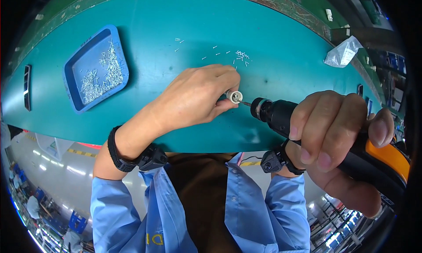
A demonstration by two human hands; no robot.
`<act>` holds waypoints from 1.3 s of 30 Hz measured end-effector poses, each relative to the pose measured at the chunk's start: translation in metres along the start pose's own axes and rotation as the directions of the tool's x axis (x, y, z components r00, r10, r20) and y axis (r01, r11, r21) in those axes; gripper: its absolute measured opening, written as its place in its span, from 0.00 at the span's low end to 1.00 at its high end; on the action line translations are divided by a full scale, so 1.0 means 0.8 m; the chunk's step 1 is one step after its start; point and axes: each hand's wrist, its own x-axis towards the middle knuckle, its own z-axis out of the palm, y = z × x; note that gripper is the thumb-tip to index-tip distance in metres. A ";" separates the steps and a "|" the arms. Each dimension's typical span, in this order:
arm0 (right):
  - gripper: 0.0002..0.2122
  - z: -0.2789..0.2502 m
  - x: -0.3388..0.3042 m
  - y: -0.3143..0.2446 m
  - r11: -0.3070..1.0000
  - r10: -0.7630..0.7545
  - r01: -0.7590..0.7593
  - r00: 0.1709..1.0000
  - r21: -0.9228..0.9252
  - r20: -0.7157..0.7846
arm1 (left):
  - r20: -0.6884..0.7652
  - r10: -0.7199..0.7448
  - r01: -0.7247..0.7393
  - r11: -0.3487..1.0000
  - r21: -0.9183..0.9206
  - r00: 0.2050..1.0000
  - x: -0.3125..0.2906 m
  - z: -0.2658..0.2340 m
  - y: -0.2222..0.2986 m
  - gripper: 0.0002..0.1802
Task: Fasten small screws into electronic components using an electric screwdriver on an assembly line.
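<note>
Between the thumb and fingers of my left hand [200,94] is a small white cylindrical part [236,96], its round open end turned to the right. My right hand [332,128] grips a black and orange power screwdriver [279,114]. The thin bit [245,103] points left and its tip reaches the open end of the white part. Whether a screw sits inside the part is too small to tell. Beyond my left hand, several loose screws [241,55] lie scattered on the green table mat [176,16].
A blue tray [70,88] holding many small screws stands on the left of the table. Farther left lies a dark flat object [27,88]. A clear plastic bag [343,53] with a white label rests at the far right, by the table edge.
</note>
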 end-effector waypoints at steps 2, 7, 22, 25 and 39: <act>0.36 -0.002 0.000 0.000 1.000 0.011 -0.010 0.999 -0.023 0.048 | -0.005 0.004 -0.004 1.000 0.002 1.000 -0.001 0.000 -0.001 0.14; 0.36 0.004 -0.004 0.009 0.998 -0.060 0.061 0.996 0.012 -0.063 | -0.002 0.008 -0.008 1.000 0.010 1.000 0.001 0.001 -0.001 0.14; 0.33 0.028 -0.007 0.028 0.995 -0.085 0.094 0.977 0.035 -0.195 | 0.023 -0.019 0.018 0.999 0.030 1.000 -0.003 -0.001 -0.005 0.16; 0.31 0.036 -0.006 0.026 0.996 -0.083 0.091 0.971 0.026 -0.225 | 0.005 0.046 -0.046 0.999 0.018 0.999 0.000 0.001 -0.005 0.14; 0.24 0.041 -0.002 0.031 0.997 -0.078 0.078 0.976 -0.010 -0.205 | -0.077 0.037 -0.039 0.999 -0.015 0.996 -0.003 0.006 -0.003 0.16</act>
